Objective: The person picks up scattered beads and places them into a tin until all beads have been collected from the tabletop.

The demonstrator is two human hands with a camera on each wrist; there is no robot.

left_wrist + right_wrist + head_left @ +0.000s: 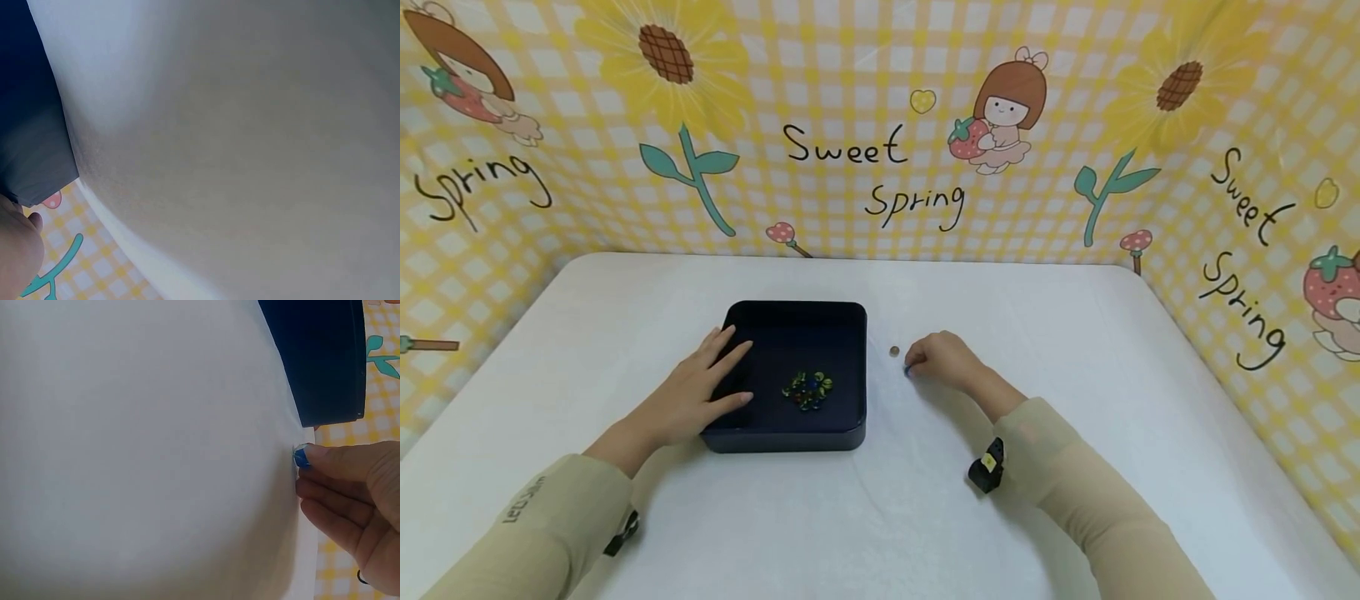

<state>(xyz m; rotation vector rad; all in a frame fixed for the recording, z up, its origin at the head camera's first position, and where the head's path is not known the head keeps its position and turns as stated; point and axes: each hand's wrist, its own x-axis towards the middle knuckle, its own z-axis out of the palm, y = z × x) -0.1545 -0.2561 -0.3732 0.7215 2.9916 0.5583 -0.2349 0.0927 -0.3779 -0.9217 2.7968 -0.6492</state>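
In the head view a dark navy square tray [827, 337] stands on the white table. A small heap of glass marbles [808, 390], with yellow, green, blue and red in them, lies on its floor. My left hand [685, 396] rests over the tray's left rim, fingers spread. To the right of the tray, my right hand [946, 360] pinches a blue-and-clear glass marble [302, 456] between thumb and fingers, low at the tabletop. One brownish marble [894, 352] lies on the table between that hand and the tray.
A white cloth covers the table [880, 517]. Behind it and at both sides hangs a yellow checked curtain [850, 67] with flowers and lettering. A small black device [987, 467] sits under the right sleeve's cuff, another [622, 533] under the left one.
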